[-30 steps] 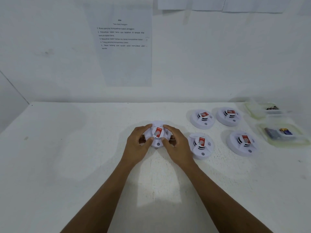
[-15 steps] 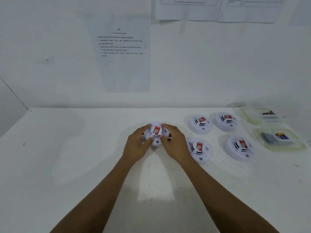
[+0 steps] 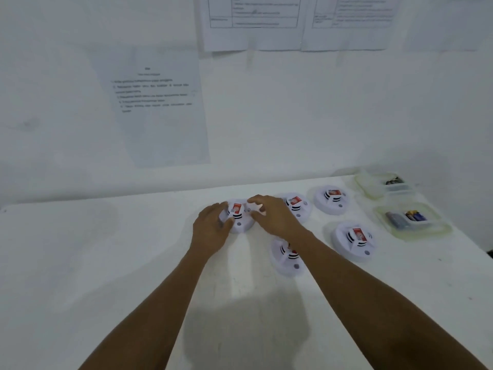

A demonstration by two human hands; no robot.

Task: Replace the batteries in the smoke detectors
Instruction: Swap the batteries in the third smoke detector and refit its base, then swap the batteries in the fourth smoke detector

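A round white smoke detector [image 3: 238, 218] with a red label sits on the white table [image 3: 106, 263], far from me near the wall. My left hand [image 3: 212, 231] grips its left rim. My right hand [image 3: 272, 214] touches its right rim, fingers curled and blurred. Several more white detectors lie to the right: one [image 3: 284, 260] partly under my right forearm, one [image 3: 298, 206] behind my right hand, one [image 3: 332, 200] further back and one [image 3: 353, 240] nearer.
Two clear plastic trays stand at the right: the near tray [image 3: 437, 228] holds several batteries [image 3: 405, 218], the far tray [image 3: 369, 185] holds a few dark ones. Printed sheets [image 3: 157, 108] hang on the wall behind the table.
The detector and both hands have moved away from me toward the wall. The view has tilted up. My right hand's fingers have loosened on the right rim.
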